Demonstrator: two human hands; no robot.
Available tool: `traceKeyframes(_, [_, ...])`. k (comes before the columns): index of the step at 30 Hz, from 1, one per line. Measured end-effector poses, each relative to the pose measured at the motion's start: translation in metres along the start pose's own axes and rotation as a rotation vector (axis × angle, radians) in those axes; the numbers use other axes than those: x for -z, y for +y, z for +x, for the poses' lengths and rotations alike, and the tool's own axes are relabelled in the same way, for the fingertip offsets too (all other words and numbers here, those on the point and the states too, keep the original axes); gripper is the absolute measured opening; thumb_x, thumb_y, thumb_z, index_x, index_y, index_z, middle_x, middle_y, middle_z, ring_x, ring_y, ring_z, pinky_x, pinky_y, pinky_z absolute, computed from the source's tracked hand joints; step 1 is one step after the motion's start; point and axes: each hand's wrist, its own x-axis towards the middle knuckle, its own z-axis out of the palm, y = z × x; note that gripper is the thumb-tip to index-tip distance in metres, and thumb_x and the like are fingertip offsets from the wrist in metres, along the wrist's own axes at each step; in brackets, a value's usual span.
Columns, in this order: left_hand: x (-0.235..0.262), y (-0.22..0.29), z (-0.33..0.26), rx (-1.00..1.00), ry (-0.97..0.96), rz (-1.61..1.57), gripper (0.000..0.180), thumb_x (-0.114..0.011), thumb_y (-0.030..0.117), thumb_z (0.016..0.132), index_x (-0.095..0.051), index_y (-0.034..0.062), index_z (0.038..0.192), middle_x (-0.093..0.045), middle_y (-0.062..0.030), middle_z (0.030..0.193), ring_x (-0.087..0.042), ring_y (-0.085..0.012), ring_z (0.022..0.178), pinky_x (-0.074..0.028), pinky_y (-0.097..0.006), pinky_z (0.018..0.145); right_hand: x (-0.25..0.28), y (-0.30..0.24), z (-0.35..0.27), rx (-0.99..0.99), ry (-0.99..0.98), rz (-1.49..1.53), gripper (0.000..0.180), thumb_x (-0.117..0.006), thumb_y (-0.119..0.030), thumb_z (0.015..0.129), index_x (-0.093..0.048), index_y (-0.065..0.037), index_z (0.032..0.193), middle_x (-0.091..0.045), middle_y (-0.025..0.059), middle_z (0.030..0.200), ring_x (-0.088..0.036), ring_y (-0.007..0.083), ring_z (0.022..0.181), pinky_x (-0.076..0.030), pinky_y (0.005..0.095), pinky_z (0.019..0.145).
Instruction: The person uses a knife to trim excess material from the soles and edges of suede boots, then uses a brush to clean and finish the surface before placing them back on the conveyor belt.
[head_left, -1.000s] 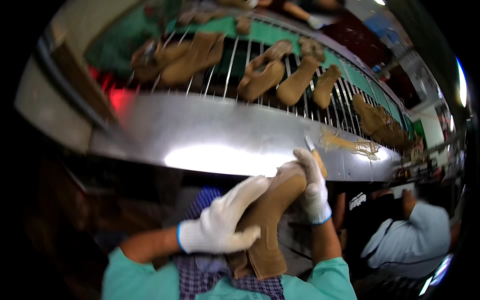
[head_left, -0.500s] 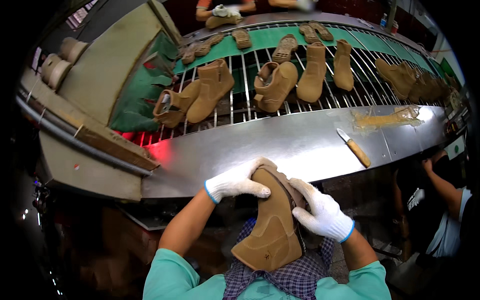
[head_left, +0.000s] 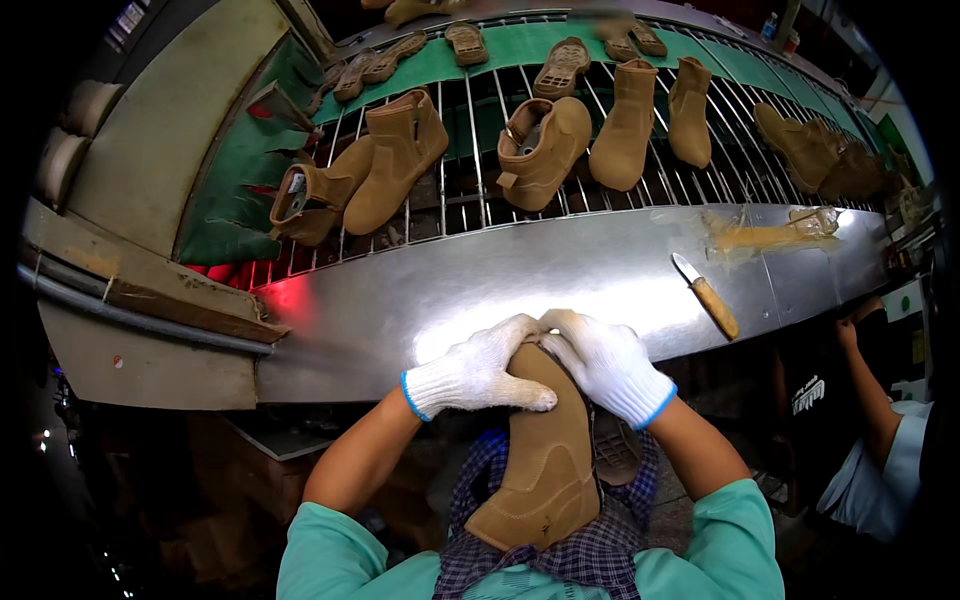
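Just beyond the left hand (head_left: 480, 370) and the right hand (head_left: 608, 365) runs a shiny metal ledge (head_left: 480, 262); on it, ahead and to the right of both, lie a wooden-handled knife (head_left: 713, 305) and, farther off, yellowish tape (head_left: 755, 238); past the ledge, a rack of metal bars (head_left: 476, 150) carries tan boots (head_left: 395, 170), some ahead-left of the hands, some straight ahead, some ahead-right; along its far side, a green strip (head_left: 508, 46) bears soles (head_left: 467, 44).

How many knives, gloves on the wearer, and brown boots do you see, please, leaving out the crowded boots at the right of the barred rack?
White gloves on the wearer: 2
Held brown boot: 1
Knife: 1
Brown boots on the barred rack, crowded ones left out: 5
Total: 9
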Motion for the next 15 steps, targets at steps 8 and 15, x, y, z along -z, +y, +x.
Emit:
traceKeyframes(8, [-0.005,-0.009,-0.013,-0.133,0.12,0.07,0.088,-0.085,0.052,0.088,-0.054,0.0017,0.153,-0.063,-0.0209,0.143,-0.063,-0.0352,0.132,-0.05,-0.043,0.113,0.042,-0.033,-0.034,-0.121,-0.027,0.275,0.041,-0.054,-0.024,0.111,-0.055,-0.001,0.144,-0.076,0.0275,0.109,-0.077,0.0441,0.101,-0.062,0.0488,0.09])
traceKeyframes(15, [0.003,0.031,-0.006,-0.33,0.09,0.289,0.044,-0.068,0.033,0.102,-0.071,0.0022,0.133,-0.07,-0.0199,0.132,-0.068,-0.0379,0.123,-0.055,-0.045,0.107,0.021,-0.027,-0.092,-0.221,-0.131,0.308,0.065,-0.067,-0.029,0.103,-0.045,0.003,0.156,-0.071,0.0306,0.122,-0.076,0.0409,0.103,-0.062,0.0465,0.09])
